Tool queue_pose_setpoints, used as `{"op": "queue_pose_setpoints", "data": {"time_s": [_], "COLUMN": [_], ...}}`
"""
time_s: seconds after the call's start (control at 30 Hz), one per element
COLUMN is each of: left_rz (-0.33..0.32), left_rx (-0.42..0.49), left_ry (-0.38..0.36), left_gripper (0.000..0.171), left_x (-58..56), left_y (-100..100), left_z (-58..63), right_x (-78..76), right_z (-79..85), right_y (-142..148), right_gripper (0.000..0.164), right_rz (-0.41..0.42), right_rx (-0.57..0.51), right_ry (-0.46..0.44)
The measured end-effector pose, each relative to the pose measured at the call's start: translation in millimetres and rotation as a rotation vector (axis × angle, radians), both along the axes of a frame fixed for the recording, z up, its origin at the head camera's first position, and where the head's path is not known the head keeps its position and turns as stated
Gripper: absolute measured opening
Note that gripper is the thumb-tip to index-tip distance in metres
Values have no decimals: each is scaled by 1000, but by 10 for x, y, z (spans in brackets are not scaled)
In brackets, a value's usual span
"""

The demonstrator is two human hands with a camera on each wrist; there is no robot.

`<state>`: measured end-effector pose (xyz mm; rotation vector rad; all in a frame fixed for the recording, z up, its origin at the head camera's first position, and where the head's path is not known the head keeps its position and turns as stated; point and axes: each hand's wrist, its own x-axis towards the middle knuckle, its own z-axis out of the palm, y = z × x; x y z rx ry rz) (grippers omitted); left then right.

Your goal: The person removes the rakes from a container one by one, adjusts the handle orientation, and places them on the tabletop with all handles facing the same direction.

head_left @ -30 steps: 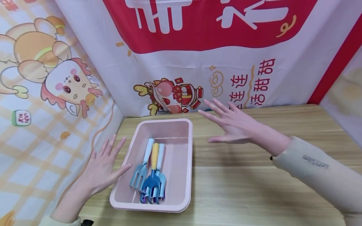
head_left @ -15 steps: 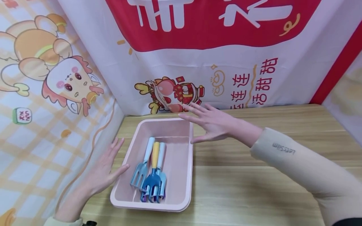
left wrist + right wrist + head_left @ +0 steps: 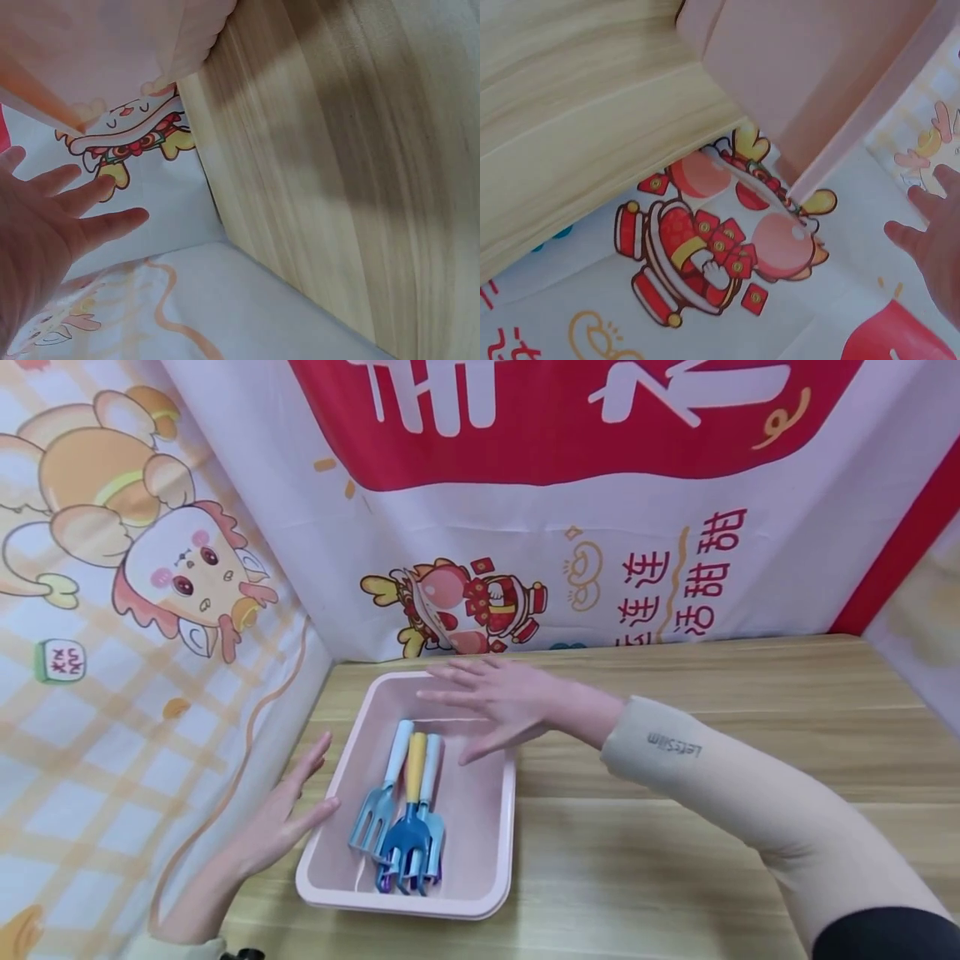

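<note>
A pale pink plastic tub (image 3: 405, 905) stands on the table with small garden tools inside. On top are a light blue hand fork (image 3: 373, 821), a blue hand rake (image 3: 416, 768) with a yellow handle, and another light blue tool (image 3: 432, 767) whose head is partly covered. Bits of purple show beneath the heads. My right hand (image 3: 506, 697) is over the tub's far right part, fingers spread and holding nothing. Beside the left rim is my left hand (image 3: 277, 822), its fingers extended and holding nothing. The left wrist view also has the left hand (image 3: 52, 217) with spread fingers.
The wood-grain table (image 3: 660, 827) extends to the right of the tub. A printed cloth (image 3: 465, 518) hangs behind it, and a checked cartoon cloth (image 3: 112, 735) closes in the left side near my left hand.
My right hand has moved left from beside the tub to over its far right part. The left hand has turned slightly and stays by the left rim. The tools stay put.
</note>
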<state>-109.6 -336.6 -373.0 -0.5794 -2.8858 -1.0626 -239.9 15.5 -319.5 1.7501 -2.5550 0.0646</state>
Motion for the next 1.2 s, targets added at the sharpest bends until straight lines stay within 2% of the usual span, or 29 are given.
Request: {"op": "queue_pose_setpoints", "data": {"time_s": [0.17, 0.4, 0.63, 0.83, 0.93, 1.07, 1.2], "left_rz": [-29, -80, -75, -145, -150, -121, -131], "left_rx": [85, 214, 288, 381, 396, 393, 407], "left_ry": [-53, -106, -141, -171, -183, -204, -223], "left_gripper": [80, 77, 71, 69, 70, 70, 70], "left_x": [13, 27, 32, 45, 62, 91, 116], "left_y": [-11, -37, -63, -22, -11, -16, -22], "left_z": [-23, -64, -123, -128, -134, -165, -196], "right_x": [-11, -44, -41, -29, -31, -35, -44], "right_z": [-81, -199, -331, -405, -430, -457, -515], "right_y": [-186, -377, -566, -672, -723, -799, -876], "right_gripper": [88, 91, 93, 87, 80, 72, 66], "right_rz": [46, 48, 33, 48, 51, 61, 97], "right_rx": [24, 34, 51, 71, 88, 105, 123], "right_ry": [-76, -163, -294, -372, -388, -402, -405]}}
